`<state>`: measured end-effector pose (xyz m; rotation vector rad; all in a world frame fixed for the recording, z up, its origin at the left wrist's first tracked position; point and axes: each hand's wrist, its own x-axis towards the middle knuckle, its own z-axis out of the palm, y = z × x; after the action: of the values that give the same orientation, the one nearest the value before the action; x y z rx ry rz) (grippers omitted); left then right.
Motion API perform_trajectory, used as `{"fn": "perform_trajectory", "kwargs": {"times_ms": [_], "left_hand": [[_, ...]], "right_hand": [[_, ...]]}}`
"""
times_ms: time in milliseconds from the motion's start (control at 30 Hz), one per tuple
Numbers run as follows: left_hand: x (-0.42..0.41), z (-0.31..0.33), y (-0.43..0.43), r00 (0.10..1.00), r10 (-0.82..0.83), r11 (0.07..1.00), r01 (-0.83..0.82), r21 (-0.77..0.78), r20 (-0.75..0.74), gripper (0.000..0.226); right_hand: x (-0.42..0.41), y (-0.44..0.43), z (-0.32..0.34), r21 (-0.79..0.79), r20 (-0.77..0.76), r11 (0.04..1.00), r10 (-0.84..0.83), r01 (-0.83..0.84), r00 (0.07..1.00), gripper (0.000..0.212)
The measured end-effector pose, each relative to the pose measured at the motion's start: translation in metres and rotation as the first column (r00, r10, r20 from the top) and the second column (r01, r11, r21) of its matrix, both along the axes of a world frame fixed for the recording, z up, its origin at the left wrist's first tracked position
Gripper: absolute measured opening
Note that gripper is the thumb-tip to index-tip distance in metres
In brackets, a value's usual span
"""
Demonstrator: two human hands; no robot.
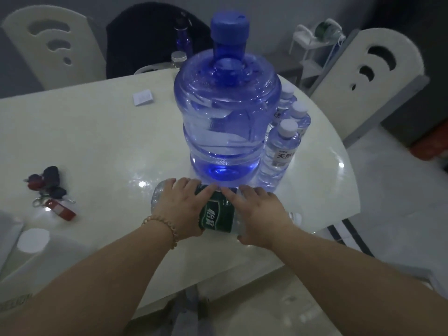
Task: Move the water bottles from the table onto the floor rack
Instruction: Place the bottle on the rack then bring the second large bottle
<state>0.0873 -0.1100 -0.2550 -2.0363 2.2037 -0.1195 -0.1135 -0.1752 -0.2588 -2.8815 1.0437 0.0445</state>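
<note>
Both hands' grip point(219, 212) spans lying green-labelled bottle point(218, 214).

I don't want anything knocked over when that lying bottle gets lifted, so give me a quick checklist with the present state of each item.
1. Both hands on the green-label bottle: ok, left hand and right hand lie over it.
2. Grip closed firmly: cannot tell, fingers rest on top, undersides hidden.
3. Bottle cap sealed: cannot tell, the ends are not clearly visible.
4. Room behind the bottle: not ok, the big blue jug stands right behind it.
5. Small bottles upright: ok, standing beside the jug.
6. Keys out of the way: ok, far left on the table.
</note>
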Motion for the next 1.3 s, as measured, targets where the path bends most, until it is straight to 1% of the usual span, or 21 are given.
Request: {"fn": "perform_trajectory", "kwargs": {"times_ms": [67, 200, 300, 433, 633, 800, 900, 1000, 1067, 1167, 1300], "left_hand": [[-0.003, 0.001, 0.010, 0.999, 0.019, 1.000, -0.019, 0.013, -0.031, 0.095], [-0.026, 0.011, 0.030, 0.997, -0.010, 1.000, 0.008, -0.018, -0.081, 0.094], [-0.055, 0.030, 0.031, 0.993, -0.032, 0.996, 0.023, -0.081, -0.110, 0.094], [-0.107, 0.071, 0.012, 0.991, -0.091, 0.982, 0.073, -0.176, -0.095, 0.092], [-0.231, 0.129, -0.037, 0.987, -0.154, 0.932, 0.162, -0.325, 0.051, 0.091], [-0.368, 0.158, -0.082, 0.980, -0.187, 0.882, 0.198, -0.428, 0.068, 0.089], [-0.442, 0.167, -0.111, 0.976, -0.211, 0.856, 0.209, -0.472, 0.049, 0.085], [-0.501, 0.176, -0.139, 0.971, -0.237, 0.855, 0.228, -0.465, 0.041, 0.085], [-0.533, 0.181, -0.161, 0.961, -0.265, 0.850, 0.268, -0.454, 0.071, 0.086], [-0.564, 0.187, -0.189, 0.948, -0.305, 0.849, 0.316, -0.423, 0.096, 0.089], [-0.598, 0.181, -0.238, 0.934, -0.339, 0.847, 0.354, -0.397, 0.110, 0.091]], "right_hand": [[-0.003, 0.005, 0.003, 0.022, -0.006, 0.999, 0.028, -0.028, 1.000, 0.125], [-0.031, 0.020, 0.019, -0.002, -0.014, 0.998, 0.069, -0.069, 0.997, 0.124], [-0.062, 0.021, 0.040, -0.034, -0.017, 0.997, 0.070, -0.070, 0.997, 0.125], [-0.118, 0.008, 0.081, -0.117, -0.022, 0.992, 0.054, -0.056, 0.998, 0.124], [-0.249, -0.027, 0.137, -0.262, 0.029, 0.965, 0.000, 0.008, 1.000, 0.122], [-0.388, -0.061, 0.170, -0.369, 0.052, 0.927, -0.047, 0.063, 0.998, 0.117], [-0.462, -0.084, 0.184, -0.391, 0.020, 0.916, -0.089, 0.090, 0.996, 0.115], [-0.522, -0.104, 0.196, -0.409, -0.010, 0.904, -0.139, 0.123, 0.990, 0.115], [-0.556, -0.118, 0.199, -0.396, -0.011, 0.903, -0.187, 0.167, 0.982, 0.120], [-0.588, -0.138, 0.197, -0.385, -0.002, 0.898, -0.232, 0.213, 0.973, 0.123], [-0.620, -0.177, 0.190, -0.373, -0.004, 0.892, -0.278, 0.257, 0.961, 0.119]]}}
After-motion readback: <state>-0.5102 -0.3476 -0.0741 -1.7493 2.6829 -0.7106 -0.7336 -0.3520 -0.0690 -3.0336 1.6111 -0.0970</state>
